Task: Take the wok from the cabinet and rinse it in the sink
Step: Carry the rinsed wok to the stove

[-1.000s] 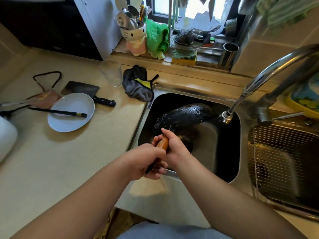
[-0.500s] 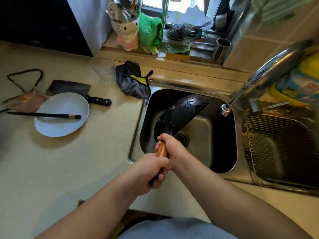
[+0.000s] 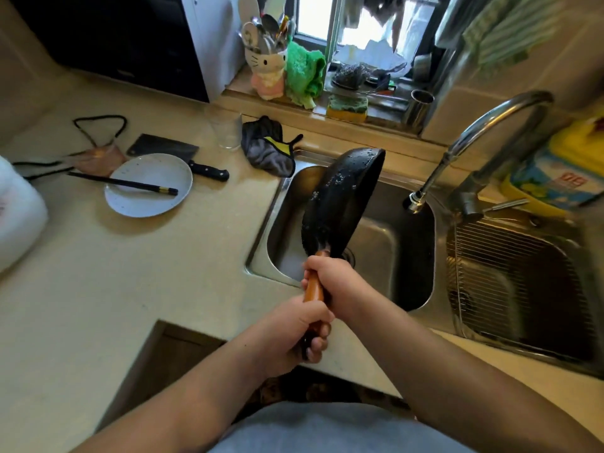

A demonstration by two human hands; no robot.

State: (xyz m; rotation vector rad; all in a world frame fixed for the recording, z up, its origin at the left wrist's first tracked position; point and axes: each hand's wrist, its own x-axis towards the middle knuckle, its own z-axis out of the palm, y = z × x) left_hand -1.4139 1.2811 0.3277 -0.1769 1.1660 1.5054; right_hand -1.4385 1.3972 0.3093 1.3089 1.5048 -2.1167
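The black wok (image 3: 340, 204) is in the middle of the frame, tilted up on its edge above the left basin of the sink (image 3: 408, 256), with water drops on its dark surface. Its orange wooden handle (image 3: 313, 289) points down toward the person. The right hand (image 3: 336, 282) is closed around the upper part of the handle, and the left hand (image 3: 294, 331) is closed around the lower end. The faucet (image 3: 457, 152) curves in from the right, its spout near the wok. At the left, on the counter (image 3: 98, 289), a white plate (image 3: 143, 197) carries black chopsticks (image 3: 124, 183), and a cleaver (image 3: 176, 155) lies just behind it.
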